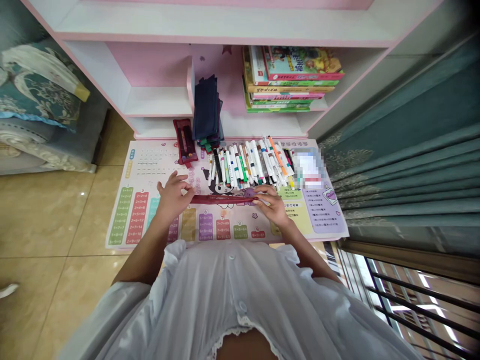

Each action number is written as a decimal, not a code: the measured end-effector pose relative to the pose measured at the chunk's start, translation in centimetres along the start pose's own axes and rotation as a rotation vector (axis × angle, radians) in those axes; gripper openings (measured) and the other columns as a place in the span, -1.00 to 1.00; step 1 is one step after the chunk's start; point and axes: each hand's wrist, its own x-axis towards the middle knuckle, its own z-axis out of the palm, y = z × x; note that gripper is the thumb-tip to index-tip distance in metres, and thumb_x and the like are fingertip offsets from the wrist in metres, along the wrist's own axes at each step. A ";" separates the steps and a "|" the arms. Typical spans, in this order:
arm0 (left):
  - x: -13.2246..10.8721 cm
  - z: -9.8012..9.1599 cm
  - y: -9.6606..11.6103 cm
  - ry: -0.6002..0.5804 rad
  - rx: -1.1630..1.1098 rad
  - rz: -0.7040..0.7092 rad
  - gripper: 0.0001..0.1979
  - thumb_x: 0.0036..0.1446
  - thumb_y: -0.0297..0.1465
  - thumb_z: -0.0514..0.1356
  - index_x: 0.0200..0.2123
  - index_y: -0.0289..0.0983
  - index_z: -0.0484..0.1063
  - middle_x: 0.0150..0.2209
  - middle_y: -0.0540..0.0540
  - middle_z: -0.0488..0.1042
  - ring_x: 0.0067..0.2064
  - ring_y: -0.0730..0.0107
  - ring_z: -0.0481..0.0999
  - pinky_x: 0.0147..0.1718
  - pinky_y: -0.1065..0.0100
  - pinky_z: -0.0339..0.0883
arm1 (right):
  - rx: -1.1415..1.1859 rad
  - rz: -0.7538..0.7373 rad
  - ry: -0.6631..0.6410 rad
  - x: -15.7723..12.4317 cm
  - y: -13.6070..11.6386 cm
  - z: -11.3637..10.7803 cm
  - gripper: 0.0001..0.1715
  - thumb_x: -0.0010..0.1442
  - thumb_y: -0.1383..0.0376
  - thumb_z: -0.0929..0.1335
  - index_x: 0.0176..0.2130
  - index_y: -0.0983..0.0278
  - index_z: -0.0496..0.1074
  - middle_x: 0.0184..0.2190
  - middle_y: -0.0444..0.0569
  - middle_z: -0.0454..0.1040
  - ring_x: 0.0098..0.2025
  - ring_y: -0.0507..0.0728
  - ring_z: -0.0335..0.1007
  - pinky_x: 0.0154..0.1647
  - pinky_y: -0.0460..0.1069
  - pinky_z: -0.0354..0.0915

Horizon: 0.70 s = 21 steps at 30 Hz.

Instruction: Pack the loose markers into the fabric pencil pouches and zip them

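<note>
A dark red zippered pencil pouch (223, 199) is stretched sideways between both hands, low over the printed desk mat. My left hand (174, 195) pinches its left end between thumb and forefinger, the other fingers raised. At the right end, my right hand (272, 204) grips the pouch with thumb and fingers. Just beyond it lies a wide row of markers (253, 162), mostly white-barrelled, with an orange one and a black one among them. Another dark red pouch (185, 142), with pens inside, rests at the back left. Whether the held pouch contains anything, I cannot tell.
A stack of dark blue and red pouches (206, 110) leans at the shelf's foot. Books (292, 80) are piled on the right of the pink-and-white shelf (225, 30). A blurred card (309, 167) lies right of the markers. Teal curtains (412, 150) hang on the right.
</note>
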 end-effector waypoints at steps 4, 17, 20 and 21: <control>-0.8 1.6 0.9 0.003 0.042 0.078 -0.75 0.01 -0.12 0.29 -0.44 -0.16 0.44 0.19 -0.11 0.37 0.36 -0.07 0.06 0.24 -0.39 -0.29 | -0.018 0.025 -0.012 -0.1 0.0 -0.1 -0.87 0.23 0.16 0.39 -0.27 0.14 0.53 -0.18 0.01 0.50 -0.06 0.22 0.43 -0.04 0.23 0.40; -1.4 2.3 0.4 -0.004 0.012 0.192 -0.90 0.09 -0.26 0.24 -0.42 -0.06 0.56 0.00 -0.01 0.55 0.31 0.00 0.19 0.28 -0.30 -0.38 | -0.001 0.040 0.002 -0.1 -0.1 -0.1 -0.86 0.22 0.15 0.40 -0.29 0.13 0.54 -0.19 0.00 0.51 -0.07 0.23 0.43 -0.04 0.24 0.39; -1.4 2.3 0.5 -0.010 -0.025 0.151 -0.88 0.09 -0.27 0.23 -0.45 -0.09 0.53 0.03 -0.02 0.53 0.32 0.02 0.18 0.28 -0.30 -0.32 | 0.003 0.018 0.016 -0.1 -0.1 0.0 -0.89 0.21 0.17 0.40 -0.28 0.13 0.54 -0.18 0.00 0.51 -0.07 0.22 0.43 -0.05 0.22 0.39; -1.5 2.2 0.6 -0.012 -0.035 0.138 -0.88 0.09 -0.27 0.23 -0.46 -0.11 0.52 0.05 -0.03 0.51 0.33 0.02 0.17 0.27 -0.31 -0.31 | 0.001 0.015 0.015 -0.1 -0.1 0.0 -0.89 0.22 0.17 0.40 -0.28 0.13 0.54 -0.18 0.00 0.51 -0.07 0.22 0.43 -0.05 0.22 0.39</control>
